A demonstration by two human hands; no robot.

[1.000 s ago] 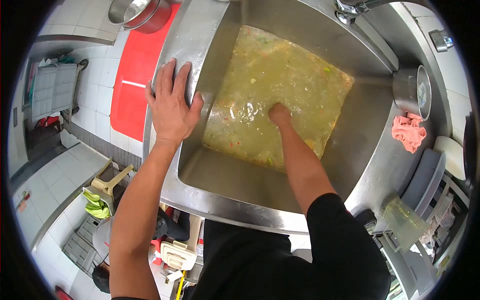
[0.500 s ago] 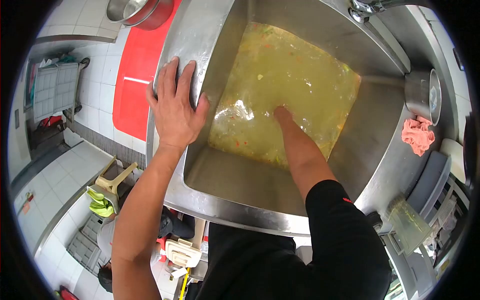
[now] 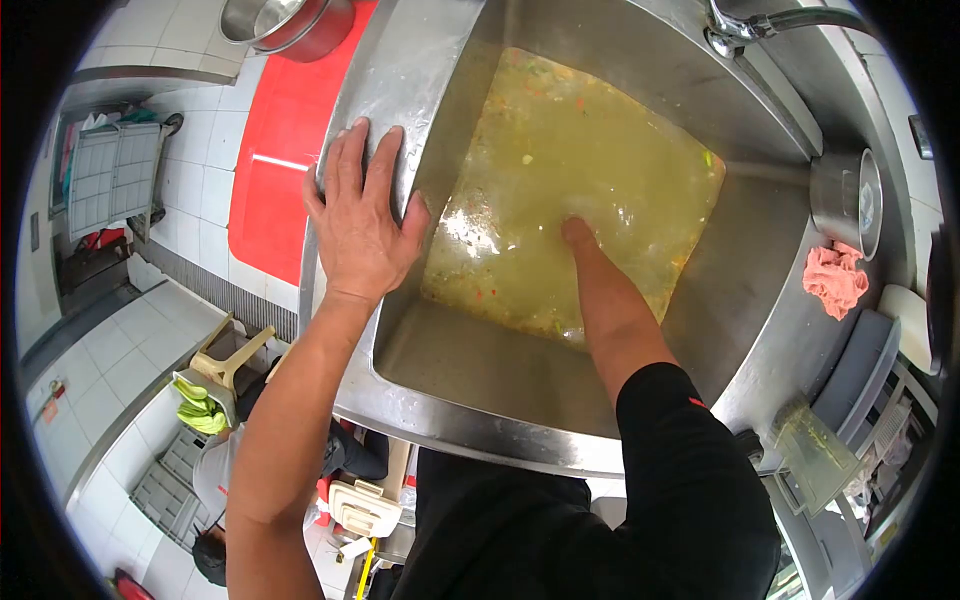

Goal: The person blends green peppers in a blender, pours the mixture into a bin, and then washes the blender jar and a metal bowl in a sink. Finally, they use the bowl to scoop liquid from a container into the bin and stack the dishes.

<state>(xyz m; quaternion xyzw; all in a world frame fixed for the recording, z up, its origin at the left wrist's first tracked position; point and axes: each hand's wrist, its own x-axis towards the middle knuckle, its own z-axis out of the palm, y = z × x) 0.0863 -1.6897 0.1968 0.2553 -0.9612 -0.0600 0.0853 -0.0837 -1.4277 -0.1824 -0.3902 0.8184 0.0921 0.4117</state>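
A deep steel sink [image 3: 470,400] holds murky yellow-green water [image 3: 590,140] with small orange and green food bits in it. My right hand [image 3: 577,230] is sunk in that water near its middle. Only the wrist and forearm show, so its fingers are hidden. On the sink's left rim rests my left hand [image 3: 368,215], palm down with fingers spread, holding nothing.
A steel faucet [image 3: 735,30] stands at the top right. Along the right ledge are a steel pot [image 3: 838,200] and a pink cloth [image 3: 835,280]. Left of the sink lie a red board [image 3: 275,160] and stacked metal pots [image 3: 310,30]. Another person [image 3: 215,475] is at the lower left.
The whole view has shifted slightly. My right hand stays under the water and the surface pattern of floating bits differs. My left hand remains on the rim.
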